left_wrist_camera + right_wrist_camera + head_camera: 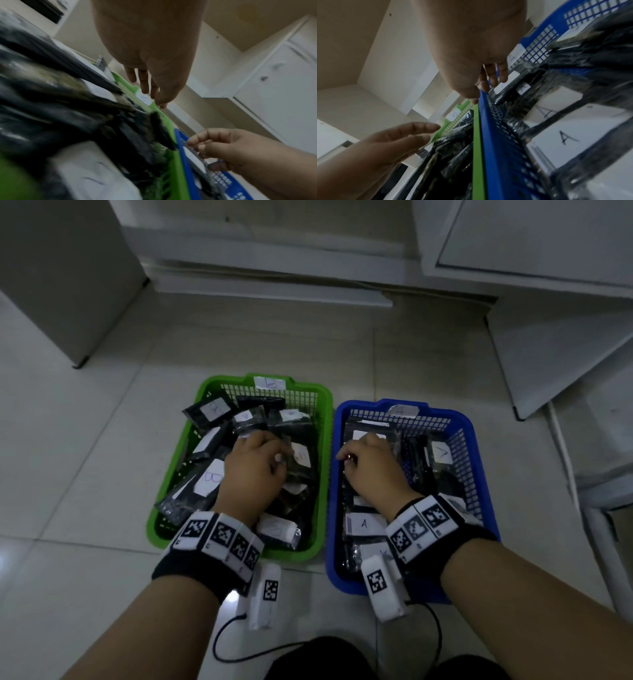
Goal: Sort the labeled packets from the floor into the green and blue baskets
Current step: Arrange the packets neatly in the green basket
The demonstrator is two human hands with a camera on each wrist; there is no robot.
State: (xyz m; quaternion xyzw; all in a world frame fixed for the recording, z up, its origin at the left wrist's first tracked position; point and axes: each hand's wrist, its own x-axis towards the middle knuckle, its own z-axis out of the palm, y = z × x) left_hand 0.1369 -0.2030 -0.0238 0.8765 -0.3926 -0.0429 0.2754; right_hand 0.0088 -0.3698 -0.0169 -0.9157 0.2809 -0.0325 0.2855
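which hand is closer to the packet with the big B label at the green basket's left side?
Left. The left hand is over the green basket, right beside the B packet. The right hand is over the blue basket, well to its right.

Glossy pale floor tiles [102, 440] meet white cabinets [534, 241] ahead and a grey panel [61, 268] at left.

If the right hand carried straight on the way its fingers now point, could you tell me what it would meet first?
Probably the packets lying in the blue basket. The right hand hangs over that basket with its fingers loosely bent, pointing forward and down toward a white-labelled packet near the far wall. Depth is unclear, so I cannot tell whether it touches already.
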